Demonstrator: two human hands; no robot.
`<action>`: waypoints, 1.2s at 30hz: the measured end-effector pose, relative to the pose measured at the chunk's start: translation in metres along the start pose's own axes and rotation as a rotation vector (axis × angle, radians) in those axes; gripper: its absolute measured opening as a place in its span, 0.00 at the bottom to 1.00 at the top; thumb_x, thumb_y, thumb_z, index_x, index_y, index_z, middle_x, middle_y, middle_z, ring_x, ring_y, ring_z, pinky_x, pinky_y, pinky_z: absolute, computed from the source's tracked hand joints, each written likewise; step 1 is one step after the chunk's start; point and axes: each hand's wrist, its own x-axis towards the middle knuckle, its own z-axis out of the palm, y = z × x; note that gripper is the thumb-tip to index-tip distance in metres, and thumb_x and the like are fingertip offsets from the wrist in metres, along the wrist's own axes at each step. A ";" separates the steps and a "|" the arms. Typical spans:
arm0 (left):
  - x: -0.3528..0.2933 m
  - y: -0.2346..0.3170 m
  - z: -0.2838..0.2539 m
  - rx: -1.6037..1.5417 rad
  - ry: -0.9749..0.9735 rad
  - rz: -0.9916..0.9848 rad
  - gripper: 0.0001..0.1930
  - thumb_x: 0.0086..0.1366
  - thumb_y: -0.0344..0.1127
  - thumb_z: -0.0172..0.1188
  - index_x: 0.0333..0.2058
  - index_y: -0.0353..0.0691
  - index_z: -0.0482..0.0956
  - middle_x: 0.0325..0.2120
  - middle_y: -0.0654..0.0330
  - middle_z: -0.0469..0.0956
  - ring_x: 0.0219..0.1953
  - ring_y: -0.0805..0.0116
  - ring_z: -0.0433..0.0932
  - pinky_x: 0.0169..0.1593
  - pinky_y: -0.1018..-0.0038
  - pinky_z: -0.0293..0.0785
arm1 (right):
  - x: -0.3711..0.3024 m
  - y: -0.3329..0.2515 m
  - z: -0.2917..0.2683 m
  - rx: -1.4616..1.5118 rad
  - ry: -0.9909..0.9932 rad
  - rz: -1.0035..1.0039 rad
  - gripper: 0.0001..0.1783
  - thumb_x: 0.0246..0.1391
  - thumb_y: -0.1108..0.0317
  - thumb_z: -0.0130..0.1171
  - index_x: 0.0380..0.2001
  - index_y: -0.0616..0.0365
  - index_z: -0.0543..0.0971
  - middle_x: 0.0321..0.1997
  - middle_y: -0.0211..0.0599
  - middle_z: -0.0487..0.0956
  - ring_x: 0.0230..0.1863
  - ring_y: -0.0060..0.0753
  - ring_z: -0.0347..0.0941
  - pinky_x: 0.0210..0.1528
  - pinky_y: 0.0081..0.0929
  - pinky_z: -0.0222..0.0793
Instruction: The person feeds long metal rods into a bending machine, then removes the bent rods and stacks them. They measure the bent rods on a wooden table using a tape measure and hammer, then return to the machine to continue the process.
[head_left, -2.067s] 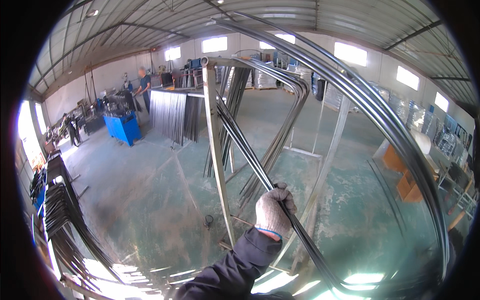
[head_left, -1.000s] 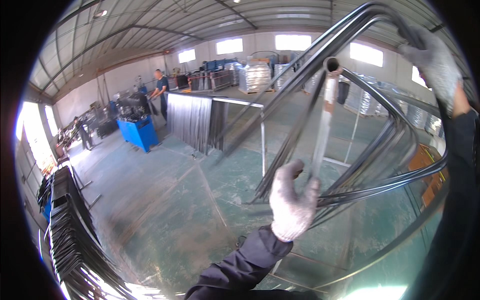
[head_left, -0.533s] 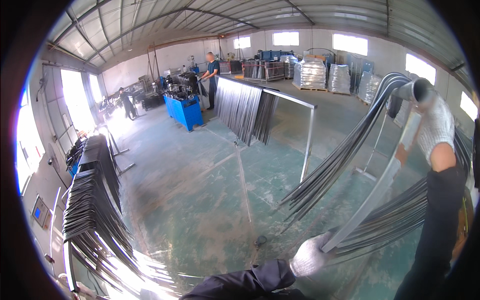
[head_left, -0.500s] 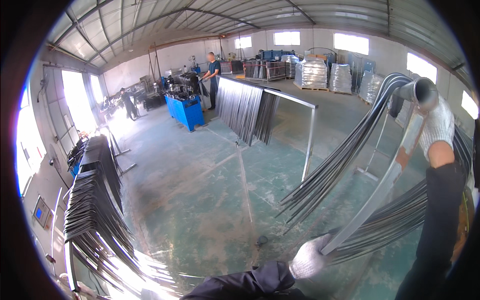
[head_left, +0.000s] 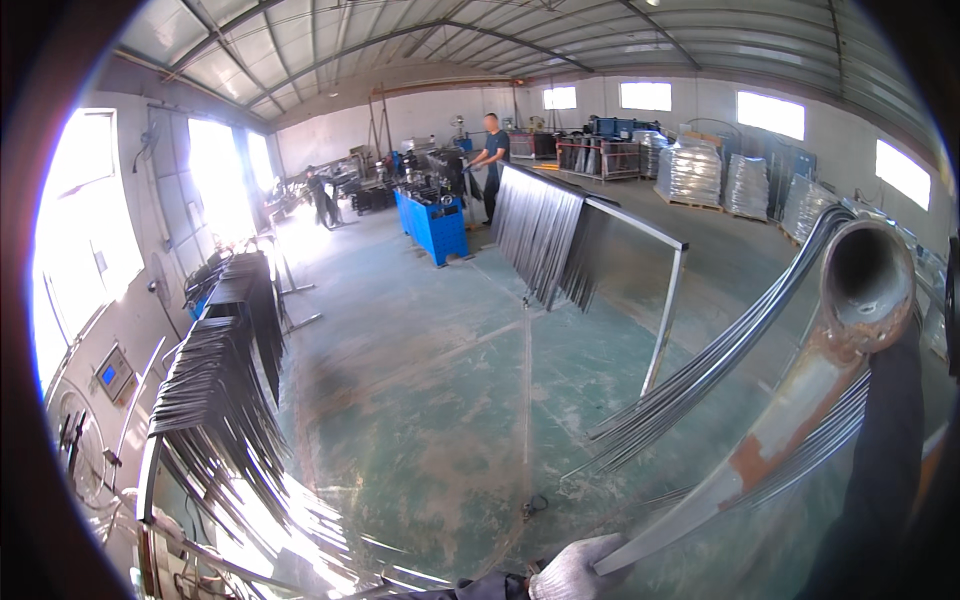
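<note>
A rusty metal pipe (head_left: 868, 275) with an open round end is fixed to a long grey metal bar (head_left: 715, 490) with rust-brown patches. My left hand (head_left: 580, 570), in a whitish knit glove, is closed round the lower end of the bar. The dark sleeve of my right arm (head_left: 885, 440) reaches up behind the pipe end, which hides my right hand. Long, thin dark strips (head_left: 745, 340) hang in a bent bundle over the pipe, fanning down to the left. More of them show behind the bar.
Ahead, more strips hang over a metal rack (head_left: 650, 235); another loaded rack (head_left: 215, 370) stands at left. A worker (head_left: 492, 160) stands by a blue machine (head_left: 437, 230), a second person (head_left: 322, 200) farther left. Wrapped pallets (head_left: 690, 172) line the far right.
The view has turned left and the pipe end looms closer and larger. My right hand, seen earlier on the pipe, is now behind it. My left hand still grips the bar, lower in view.
</note>
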 end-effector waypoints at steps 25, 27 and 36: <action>-0.365 -0.235 -0.203 0.602 0.587 -0.517 0.15 0.74 0.36 0.58 0.52 0.41 0.90 0.41 0.41 0.89 0.46 0.38 0.88 0.55 0.49 0.85 | -0.784 -0.265 0.137 0.276 -1.302 -0.294 0.39 0.64 0.47 0.70 0.72 0.56 0.81 0.79 0.52 0.79 0.80 0.55 0.75 0.80 0.46 0.72; -0.447 -0.245 -0.223 0.473 0.752 -0.668 0.15 0.74 0.36 0.59 0.52 0.41 0.90 0.41 0.42 0.89 0.45 0.41 0.88 0.53 0.50 0.84 | -0.851 -0.269 0.112 0.226 -1.461 -0.568 0.37 0.65 0.45 0.69 0.71 0.55 0.82 0.80 0.45 0.79 0.80 0.51 0.76 0.80 0.45 0.72; -0.744 -0.243 -0.227 0.022 1.391 -0.755 0.13 0.73 0.38 0.64 0.51 0.41 0.89 0.38 0.50 0.89 0.42 0.53 0.87 0.48 0.57 0.83 | -0.960 -0.310 -0.035 -0.153 -1.189 -1.345 0.21 0.76 0.54 0.58 0.61 0.43 0.92 0.68 0.32 0.90 0.69 0.43 0.86 0.72 0.49 0.78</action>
